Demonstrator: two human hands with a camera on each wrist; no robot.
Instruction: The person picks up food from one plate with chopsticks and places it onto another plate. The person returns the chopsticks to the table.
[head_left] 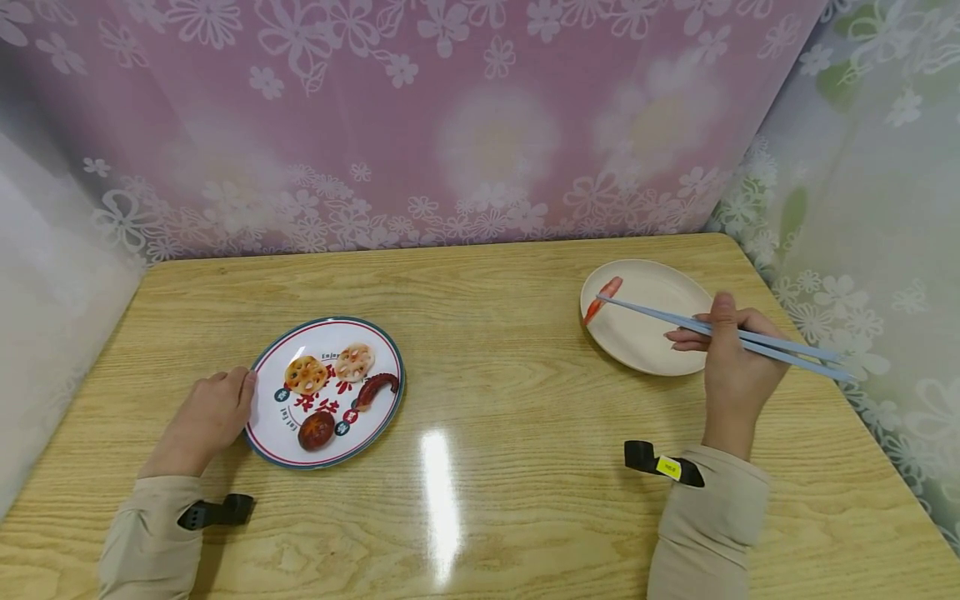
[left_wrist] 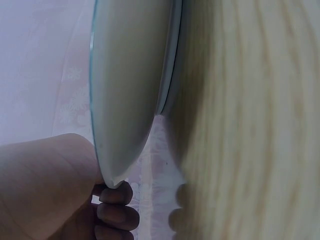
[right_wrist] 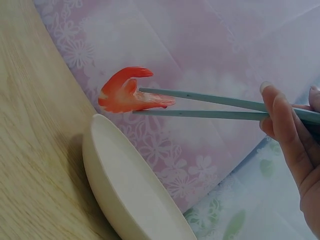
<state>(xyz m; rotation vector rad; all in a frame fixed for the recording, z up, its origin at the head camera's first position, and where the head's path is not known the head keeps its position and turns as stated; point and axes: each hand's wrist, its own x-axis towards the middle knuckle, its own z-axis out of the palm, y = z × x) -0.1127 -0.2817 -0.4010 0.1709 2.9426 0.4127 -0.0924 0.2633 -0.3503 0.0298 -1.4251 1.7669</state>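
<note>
My right hand [head_left: 738, 367] holds a pair of light blue chopsticks [right_wrist: 210, 115]. Their tips pinch a red-and-white shrimp [right_wrist: 120, 95], curled at one end, raised over the rim of a beige plate [head_left: 660, 283]. At the left, my left hand [head_left: 210, 417] grips the edge of a white plate [head_left: 292, 337] with a blue-and-red rim and printed characters. On that plate lie two lotus root slices [head_left: 306, 377], a dark mushroom [head_left: 317, 431] and a dark red tentacle piece [head_left: 377, 390]. From the left wrist, curled fingers [left_wrist: 117, 215] show at the plate's edge.
Both plates stand on a wood-grain table [head_left: 487, 358], the beige one near its right edge. A pink floral curtain [head_left: 480, 142] hangs behind the table, and a pale leaf-patterned curtain [head_left: 892, 250] along the right side.
</note>
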